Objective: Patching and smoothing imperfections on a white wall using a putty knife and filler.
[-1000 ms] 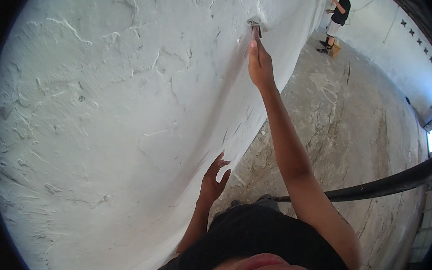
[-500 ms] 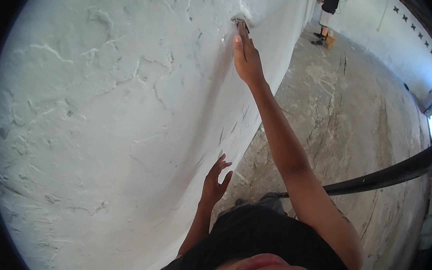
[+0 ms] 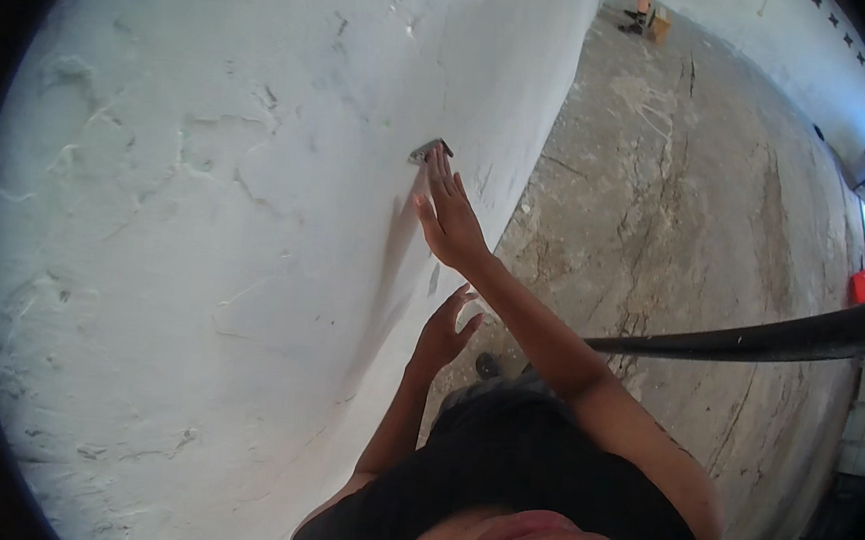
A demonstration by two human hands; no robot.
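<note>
I'm guiding the right hand (image 3: 454,223), holding a metal scraper (image 3: 421,155) against the wall (image 3: 283,250); the left hand (image 3: 441,339) is hovering empty, thumb parted; uneven pressure risks gouging it.

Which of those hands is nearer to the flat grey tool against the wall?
Right: the right hand is on the grey tool; the left hand is lower down, apart from it.

It's a rough building interior — patchy white wall (image 3: 203,254), cracked floor (image 3: 705,239).
</note>
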